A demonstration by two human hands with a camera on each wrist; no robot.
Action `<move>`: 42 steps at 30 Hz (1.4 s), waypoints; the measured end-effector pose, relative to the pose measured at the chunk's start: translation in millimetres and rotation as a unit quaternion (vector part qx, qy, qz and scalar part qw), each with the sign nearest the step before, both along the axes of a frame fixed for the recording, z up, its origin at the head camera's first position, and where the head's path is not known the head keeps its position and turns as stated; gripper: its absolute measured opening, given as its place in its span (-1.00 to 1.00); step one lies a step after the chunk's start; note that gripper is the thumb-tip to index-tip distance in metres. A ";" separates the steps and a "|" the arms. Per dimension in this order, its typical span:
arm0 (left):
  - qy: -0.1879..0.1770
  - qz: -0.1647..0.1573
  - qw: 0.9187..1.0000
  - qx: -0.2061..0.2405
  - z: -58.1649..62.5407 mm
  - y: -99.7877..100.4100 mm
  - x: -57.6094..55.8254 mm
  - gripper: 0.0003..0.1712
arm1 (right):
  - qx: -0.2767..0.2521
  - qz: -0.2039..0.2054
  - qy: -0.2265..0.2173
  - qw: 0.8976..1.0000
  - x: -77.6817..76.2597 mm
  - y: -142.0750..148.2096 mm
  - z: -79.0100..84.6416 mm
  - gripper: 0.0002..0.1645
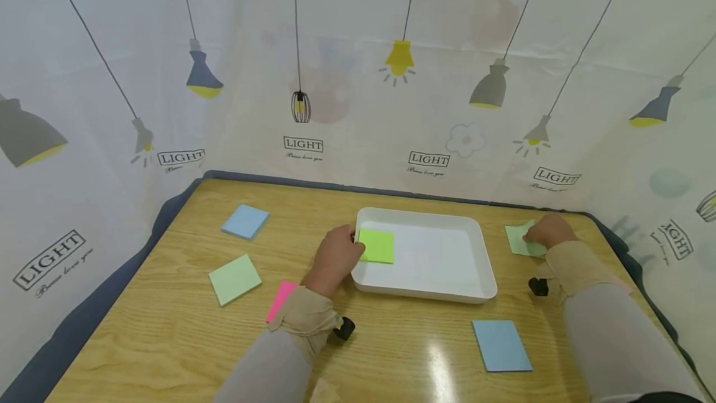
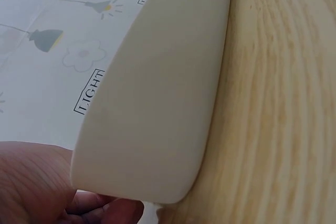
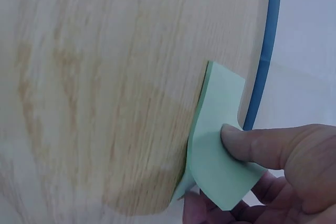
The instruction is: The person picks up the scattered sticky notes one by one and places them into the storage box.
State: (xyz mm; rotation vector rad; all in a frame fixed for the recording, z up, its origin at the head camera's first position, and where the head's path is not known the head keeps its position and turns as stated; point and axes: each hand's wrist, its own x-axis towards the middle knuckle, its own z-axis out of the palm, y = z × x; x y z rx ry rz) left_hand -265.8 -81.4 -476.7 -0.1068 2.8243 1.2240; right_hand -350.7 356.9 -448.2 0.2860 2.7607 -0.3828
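Green pad [image 3: 216, 150] was bent at the worktop [image 1: 403, 347], right of the tray [image 1: 433, 254]; I had the right hand [image 1: 550, 232] pinching it, thumb above, fingers beneath, likely because flat pads offer only edges. The left hand [image 1: 334, 260] gripped the tray's left rim, presumably steadying it.

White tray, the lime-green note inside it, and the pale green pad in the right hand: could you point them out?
White tray [image 1: 439, 257]: head view, bare inside floor.
Lime-green note [image 1: 377, 246]: head view, middle of its face.
Pale green pad [image 3: 212, 124]: right wrist view, bent upper face.
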 end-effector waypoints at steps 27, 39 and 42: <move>-0.009 0.003 1.000 -0.002 2.5 1.5 1.2 -0.63 | -0.084 0.015 0.088 0.992 7.6 -17.2 5.4 -0.32; -0.008 -0.005 1.000 -0.014 3.8 0.4 1.6 -0.64 | -0.081 0.064 0.140 0.985 14.5 -19.9 19.3 -0.33; -0.008 -0.005 1.000 -0.008 5.0 0.4 2.2 -0.63 | -0.084 0.084 0.165 0.979 15.8 -26.3 29.7 -0.41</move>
